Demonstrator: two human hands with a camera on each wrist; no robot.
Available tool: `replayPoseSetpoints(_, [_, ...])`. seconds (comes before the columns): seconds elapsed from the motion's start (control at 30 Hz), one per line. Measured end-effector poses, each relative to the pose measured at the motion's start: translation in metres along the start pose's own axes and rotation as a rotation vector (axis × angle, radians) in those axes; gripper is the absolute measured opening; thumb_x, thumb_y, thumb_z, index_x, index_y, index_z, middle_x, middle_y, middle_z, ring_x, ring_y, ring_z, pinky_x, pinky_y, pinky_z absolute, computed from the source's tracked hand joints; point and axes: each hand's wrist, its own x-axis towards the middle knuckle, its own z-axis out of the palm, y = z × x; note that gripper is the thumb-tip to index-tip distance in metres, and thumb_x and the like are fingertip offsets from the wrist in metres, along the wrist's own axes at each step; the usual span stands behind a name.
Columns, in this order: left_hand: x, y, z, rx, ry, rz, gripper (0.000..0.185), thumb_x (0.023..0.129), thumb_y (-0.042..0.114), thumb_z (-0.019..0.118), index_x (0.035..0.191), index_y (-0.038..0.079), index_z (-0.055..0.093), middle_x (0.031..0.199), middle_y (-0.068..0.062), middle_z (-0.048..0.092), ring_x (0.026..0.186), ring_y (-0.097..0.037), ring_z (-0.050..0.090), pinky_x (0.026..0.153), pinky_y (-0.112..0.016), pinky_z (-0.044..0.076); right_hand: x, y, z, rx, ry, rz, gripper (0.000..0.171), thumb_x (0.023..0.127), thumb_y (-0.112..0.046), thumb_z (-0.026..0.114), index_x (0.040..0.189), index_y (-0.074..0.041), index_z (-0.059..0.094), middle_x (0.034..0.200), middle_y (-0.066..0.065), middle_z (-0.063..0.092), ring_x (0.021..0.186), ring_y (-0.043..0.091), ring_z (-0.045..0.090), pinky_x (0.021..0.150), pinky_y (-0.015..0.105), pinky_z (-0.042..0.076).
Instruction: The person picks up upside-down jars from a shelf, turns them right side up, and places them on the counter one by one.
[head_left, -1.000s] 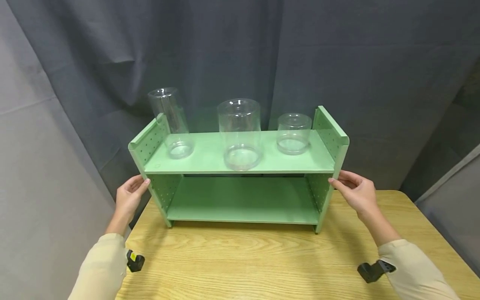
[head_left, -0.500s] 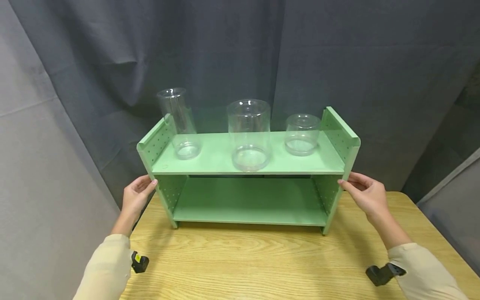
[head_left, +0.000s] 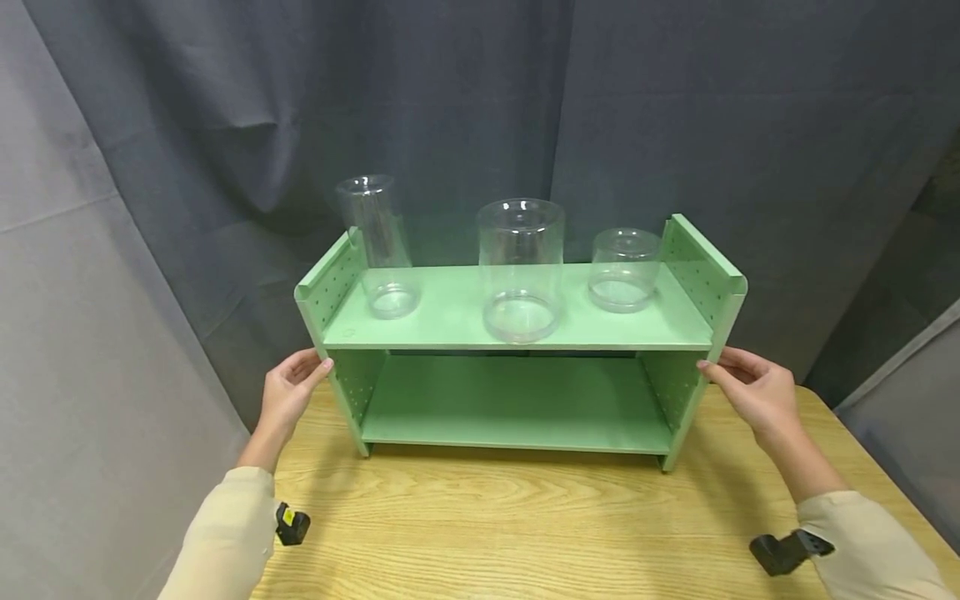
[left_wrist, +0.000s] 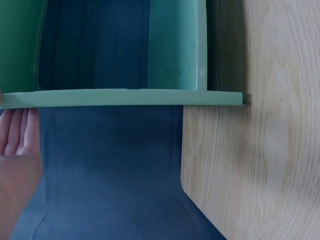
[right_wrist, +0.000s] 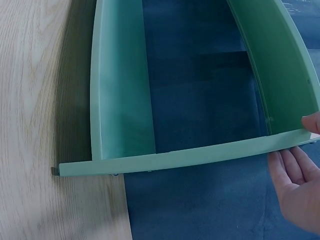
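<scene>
A light green two-tier shelf [head_left: 450, 310] stands at the back of a wooden table [head_left: 510, 517]. Three clear glass cylinders stand on its top board: a tall narrow one [head_left: 375, 237] at left, a wide one [head_left: 520, 258] in the middle and a short one [head_left: 624, 262] at right. My left hand [head_left: 292, 392] holds the left side panel [left_wrist: 125, 97], its fingers [left_wrist: 20, 132] straight along the outside. My right hand [head_left: 753, 392] holds the right side panel [right_wrist: 175, 157], with the thumb on the front edge and the fingers [right_wrist: 290, 165] outside.
A dark grey curtain [head_left: 480, 100] hangs right behind the shelf, and a lighter grey wall [head_left: 90, 333] is at left. The table's left edge lies under my left hand. The lower shelf board [head_left: 517, 400] holds nothing. Bare wood lies in front of the shelf.
The shelf and both hands sit further right in the head view than a second ago. The hands keep the same hold on the side panels, and the glasses stand as before.
</scene>
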Motion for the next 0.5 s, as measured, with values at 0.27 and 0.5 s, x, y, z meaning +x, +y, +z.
replayPoseSetpoints(0.27, [-0.0007, 0.0010, 0.0033, -0.043, 0.019, -0.006, 0.045, 0.091, 0.025, 0.067, 0.126, -0.001, 0.058, 0.096, 0.023, 0.062, 0.093, 0.013, 0.058, 0.084, -0.005, 0.049, 0.0014, 0.0025, -0.0014, -0.015, -0.007, 0.013, 0.016, 0.088, -0.030, 0.069, 0.098, -0.038, 0.059, 0.079, -0.038, 0.058, 0.075, -0.017, 0.054, 0.064, 0.003, 0.046])
replayPoseSetpoints(0.5, [-0.0001, 0.0021, 0.0028, -0.056, 0.032, -0.012, 0.043, 0.091, 0.023, 0.067, 0.126, -0.001, 0.058, 0.102, 0.016, 0.065, 0.093, 0.012, 0.059, 0.085, -0.005, 0.049, 0.0022, 0.0002, 0.0005, -0.004, -0.001, 0.009, 0.019, 0.088, -0.028, 0.070, 0.092, -0.042, 0.057, 0.076, -0.038, 0.058, 0.075, -0.018, 0.054, 0.063, 0.002, 0.045])
